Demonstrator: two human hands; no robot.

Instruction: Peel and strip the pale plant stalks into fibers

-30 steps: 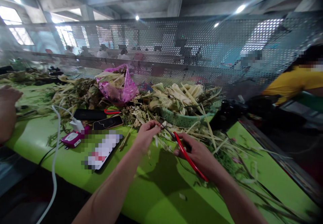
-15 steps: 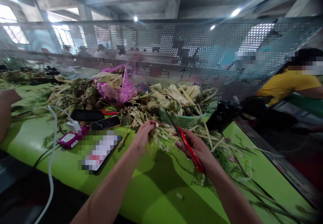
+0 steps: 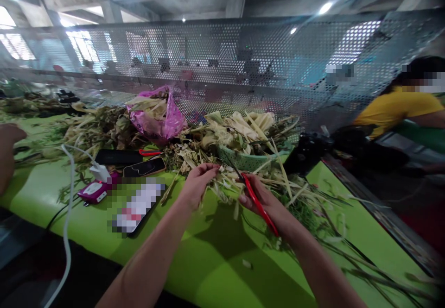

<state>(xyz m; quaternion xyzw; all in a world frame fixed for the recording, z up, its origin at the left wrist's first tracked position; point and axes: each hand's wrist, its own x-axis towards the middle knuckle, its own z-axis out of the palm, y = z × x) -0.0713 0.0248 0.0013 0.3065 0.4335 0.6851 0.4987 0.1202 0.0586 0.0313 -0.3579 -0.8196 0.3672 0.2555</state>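
Observation:
My right hand (image 3: 260, 200) is wrapped round a pair of red-handled scissors (image 3: 256, 201), whose dark blades point up and left toward the plant heap. Close to the blade tips, my left hand (image 3: 199, 184) pinches a small pale plant piece (image 3: 221, 169) between thumb and fingers. Whether the blades touch that piece I cannot tell. Loose pale plant strips (image 3: 224, 188) lie under and between both hands. Just beyond them stands a green basket (image 3: 239, 160), heaped with dry pale husks (image 3: 243, 129).
Left of my hands lie a blurred-screen phone (image 3: 141, 206), a dark phone (image 3: 145, 166), a purple charger block (image 3: 93, 191) and red-handled cutters (image 3: 149, 152). A pink bag (image 3: 156, 120) of husks stands behind. Another person's arm (image 3: 9, 150) is far left; a yellow-shirted person (image 3: 399, 109) sits right.
My left fingers have moved slightly right, nearer the scissor blades, and pinch more closely. A pale strip hangs lower between my hands. The whole view has shifted a little.

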